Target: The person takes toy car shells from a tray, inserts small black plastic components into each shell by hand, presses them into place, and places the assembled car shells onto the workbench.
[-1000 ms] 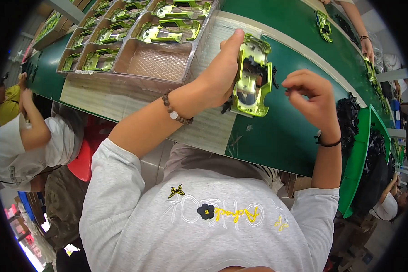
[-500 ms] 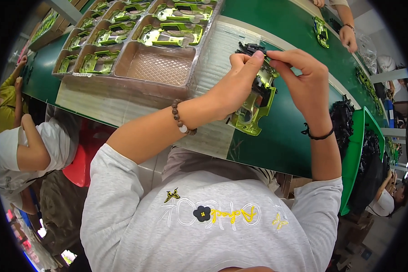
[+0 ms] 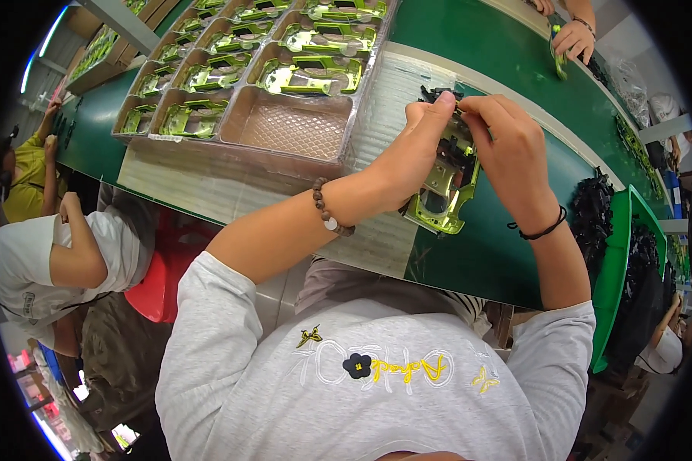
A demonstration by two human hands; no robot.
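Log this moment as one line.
left hand: holds green car shell | right hand: at shell's far end | compartment tray: left of shell, holding similar shells | green bin: right side

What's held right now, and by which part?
The left hand holds the green shell along its left side, towards the far end. The right hand is at that far end; its own hold cannot be told.
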